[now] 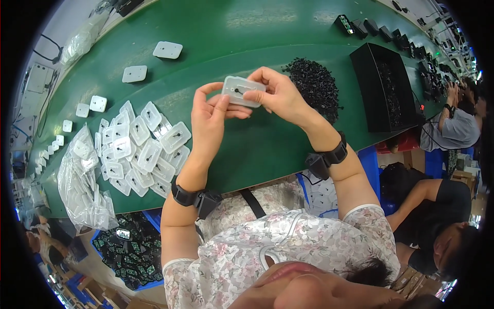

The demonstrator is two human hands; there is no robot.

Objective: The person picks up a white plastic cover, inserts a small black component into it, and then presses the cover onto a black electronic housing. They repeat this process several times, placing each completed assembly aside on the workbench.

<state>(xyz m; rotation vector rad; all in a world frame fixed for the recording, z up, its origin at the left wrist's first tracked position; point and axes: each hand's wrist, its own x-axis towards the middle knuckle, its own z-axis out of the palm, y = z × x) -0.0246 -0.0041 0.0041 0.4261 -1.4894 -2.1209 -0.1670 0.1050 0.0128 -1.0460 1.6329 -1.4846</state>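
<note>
Above the green table, both hands hold a translucent white plastic cover (pixel 237 84) with rounded corners and a small black piece at its middle. My left hand (pixel 208 116) grips its left end between thumb and fingers. My right hand (pixel 280 95) closes on the right end, its thumb lying over the face near the black piece. To the left lies a loose heap of similar white covers (pixel 149 154), many with a black piece in them. A pile of small black parts (pixel 314 87) spreads out just right of my right hand.
A black bin (pixel 363 87) with small parts stands at the right. White covers (pixel 168 50) line the table's far left, beside a clear plastic bag (pixel 82 180). Below the edge sits a blue crate of circuit boards (pixel 126 257). Other people (pixel 453 123) work at the right.
</note>
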